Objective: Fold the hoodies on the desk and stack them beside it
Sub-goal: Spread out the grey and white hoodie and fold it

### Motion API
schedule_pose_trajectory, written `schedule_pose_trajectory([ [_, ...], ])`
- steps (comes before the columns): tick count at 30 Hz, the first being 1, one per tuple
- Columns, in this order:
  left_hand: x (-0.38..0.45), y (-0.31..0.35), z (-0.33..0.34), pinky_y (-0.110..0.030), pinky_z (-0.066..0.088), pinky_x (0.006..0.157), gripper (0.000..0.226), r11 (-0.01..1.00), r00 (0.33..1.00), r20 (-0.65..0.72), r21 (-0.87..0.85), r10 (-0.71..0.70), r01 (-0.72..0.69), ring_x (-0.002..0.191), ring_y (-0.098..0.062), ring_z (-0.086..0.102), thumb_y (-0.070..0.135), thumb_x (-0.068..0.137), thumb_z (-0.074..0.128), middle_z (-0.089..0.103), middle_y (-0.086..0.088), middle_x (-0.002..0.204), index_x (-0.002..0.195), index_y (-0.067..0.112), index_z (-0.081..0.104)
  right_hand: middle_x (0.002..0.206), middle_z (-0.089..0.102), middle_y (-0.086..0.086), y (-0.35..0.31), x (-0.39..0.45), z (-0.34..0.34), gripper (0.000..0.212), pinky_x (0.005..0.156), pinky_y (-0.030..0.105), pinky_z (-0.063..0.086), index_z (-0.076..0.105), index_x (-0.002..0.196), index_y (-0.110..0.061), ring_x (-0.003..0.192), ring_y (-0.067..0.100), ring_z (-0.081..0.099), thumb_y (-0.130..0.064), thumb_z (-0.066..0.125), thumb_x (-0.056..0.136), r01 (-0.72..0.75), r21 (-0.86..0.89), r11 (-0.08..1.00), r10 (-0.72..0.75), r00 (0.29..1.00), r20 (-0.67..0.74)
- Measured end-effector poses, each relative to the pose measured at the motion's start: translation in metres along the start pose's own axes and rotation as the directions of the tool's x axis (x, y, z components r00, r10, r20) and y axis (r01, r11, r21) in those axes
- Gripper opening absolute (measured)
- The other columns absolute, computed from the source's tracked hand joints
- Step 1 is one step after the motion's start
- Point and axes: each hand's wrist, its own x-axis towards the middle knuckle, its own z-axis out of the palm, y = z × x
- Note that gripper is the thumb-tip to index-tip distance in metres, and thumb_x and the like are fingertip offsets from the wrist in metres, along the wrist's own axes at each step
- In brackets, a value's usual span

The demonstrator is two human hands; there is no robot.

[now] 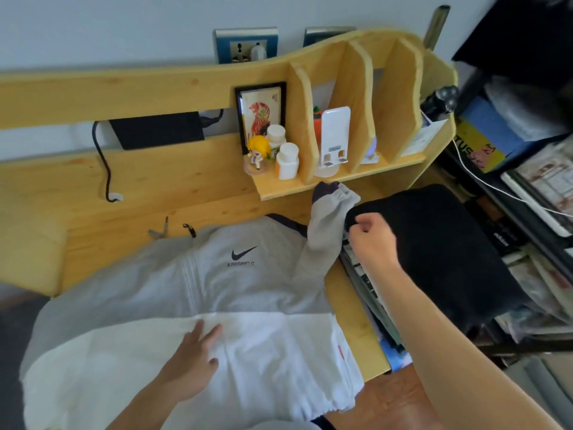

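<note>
Evidently the left hand [193, 361] pressed flat on the grey hoodie [217, 290] while the right hand [370, 240], at two o'clock, pinched its sleeve [325, 225], best drawn inward taut.

Bare desk [130, 197] shows only at the back left, between the grey hoodie [192, 283] and the desk's back board, where a black cable [104, 169] hangs down and two drawstring ends lie. The grey hoodie and the white garment [273, 346] over it cover the middle and front. Low over the back right corner juts a shelf [288, 189] crowded with bottles, a figurine and a phone stand; the grey sleeve [328, 225] rises just under its edge. To the right, a folded black hoodie [440, 243] tops a pile beside the desk, leaving a narrow strip of bare desk along that edge.
</note>
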Motion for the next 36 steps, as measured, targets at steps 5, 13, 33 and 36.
schedule_pose_trajectory([
  [5,-0.003,-0.001,0.002,-0.038,0.018,0.124,0.073,1.0,1.0,0.012,0.022,-0.011,0.011,0.158,-0.029,-0.005,0.025,0.103,0.043,-0.017,-0.005,0.17,0.163,0.034,0.003,0.138,0.049,0.01,0.031,-0.007,0.078,0.055,0.094,0.047,0.052,0.041,0.144,-0.014,0.119,0.03,0.054,-0.028,0.058,0.093,-0.109,-0.104,0.989,0.116,0.991,0.071],
  [13,-0.004,0.002,0.004,-0.035,0.019,0.123,0.075,1.0,1.0,0.01,0.005,-0.029,0.029,0.157,-0.023,-0.013,0.025,0.104,0.046,-0.024,-0.001,0.168,0.163,0.035,0.001,0.147,0.032,0.025,0.046,0.009,0.142,0.065,0.104,0.046,0.04,0.039,0.146,-0.003,0.125,0.042,0.042,-0.029,0.066,0.092,0.0,-0.373,0.928,-0.015,0.999,-0.038],
  [33,-0.017,0.009,-0.008,-0.039,0.019,0.125,0.071,0.999,0.999,0.038,0.047,0.016,-0.017,0.158,-0.025,-0.006,0.029,0.104,0.045,-0.019,0.0,0.169,0.162,0.037,0.005,0.104,0.059,-0.004,-0.018,-0.007,-0.042,0.023,0.065,0.026,0.041,0.052,0.12,-0.015,0.086,0.01,0.057,-0.016,0.049,0.097,0.034,0.438,0.898,0.189,0.871,-0.454],
  [36,-0.02,0.018,-0.005,-0.042,0.025,0.123,0.07,0.995,0.999,0.011,0.09,0.044,-0.044,0.155,-0.032,0.006,0.036,0.102,0.047,-0.01,0.003,0.171,0.162,0.04,0.01,0.149,0.037,0.011,0.001,0.001,-0.061,0.061,0.085,0.039,0.047,0.03,0.152,-0.017,0.117,0.025,0.047,-0.014,0.052,0.095,-0.195,0.359,0.913,0.358,0.805,-0.473],
])
